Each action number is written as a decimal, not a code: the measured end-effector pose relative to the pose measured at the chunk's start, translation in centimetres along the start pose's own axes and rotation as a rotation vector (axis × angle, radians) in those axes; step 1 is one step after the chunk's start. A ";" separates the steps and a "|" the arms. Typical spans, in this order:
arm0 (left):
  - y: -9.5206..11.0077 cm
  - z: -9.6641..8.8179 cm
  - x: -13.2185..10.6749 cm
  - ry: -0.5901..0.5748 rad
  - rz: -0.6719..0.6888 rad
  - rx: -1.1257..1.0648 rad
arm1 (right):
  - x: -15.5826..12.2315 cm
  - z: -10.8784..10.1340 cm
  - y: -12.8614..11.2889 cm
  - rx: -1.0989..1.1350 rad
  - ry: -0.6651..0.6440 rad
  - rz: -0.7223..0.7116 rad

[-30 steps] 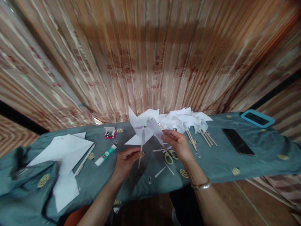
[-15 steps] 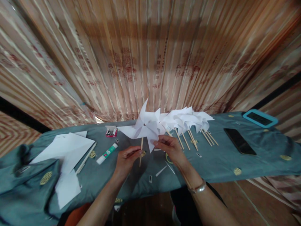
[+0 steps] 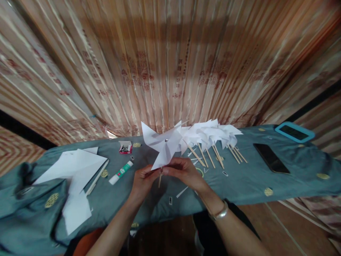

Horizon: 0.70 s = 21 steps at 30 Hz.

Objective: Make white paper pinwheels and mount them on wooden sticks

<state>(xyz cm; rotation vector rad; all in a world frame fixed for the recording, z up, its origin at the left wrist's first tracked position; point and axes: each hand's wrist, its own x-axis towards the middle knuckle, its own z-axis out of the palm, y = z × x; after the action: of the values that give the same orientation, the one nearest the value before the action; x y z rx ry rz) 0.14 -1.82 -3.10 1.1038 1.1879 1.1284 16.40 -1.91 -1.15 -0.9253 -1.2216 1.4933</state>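
A white paper pinwheel (image 3: 163, 144) with a metal pin at its hub stands upright on a thin wooden stick over the table's middle. My left hand (image 3: 143, 181) is closed round the stick just below the paper. My right hand (image 3: 184, 172) pinches the lowest blade tip, its fingers meeting the left hand's. Behind and to the right lies a row of several finished white pinwheels (image 3: 210, 135) with their sticks pointing toward me.
The table wears a teal cloth (image 3: 239, 181). White paper sheets (image 3: 74, 170) lie at left, with a glue stick (image 3: 120, 174) and a small pin box (image 3: 125, 148) nearby. A black phone (image 3: 271, 158) and a blue-cased device (image 3: 294, 132) sit right. Curtains hang behind.
The pinwheel has turned, its blades sitting at new angles. My right hand slid left and down from the blade's right side until it met my left hand at the stick.
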 end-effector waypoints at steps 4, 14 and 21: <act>-0.1 -0.4 0.0 0.046 -0.020 -0.016 | 0.0 -2.6 -0.9 -0.035 0.201 -0.069; 0.1 -0.3 -0.5 -0.008 -0.089 -0.066 | 1.7 -4.9 -0.7 0.025 0.382 -0.221; 0.1 -0.5 -0.4 0.033 -0.076 -0.055 | 1.8 -4.5 -0.6 0.072 0.360 -0.126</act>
<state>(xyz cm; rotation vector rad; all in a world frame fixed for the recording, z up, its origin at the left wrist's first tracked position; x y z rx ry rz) -0.40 -2.17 -2.96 0.9939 1.2076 1.1180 20.32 1.00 -1.44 -0.9992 -0.9396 1.2003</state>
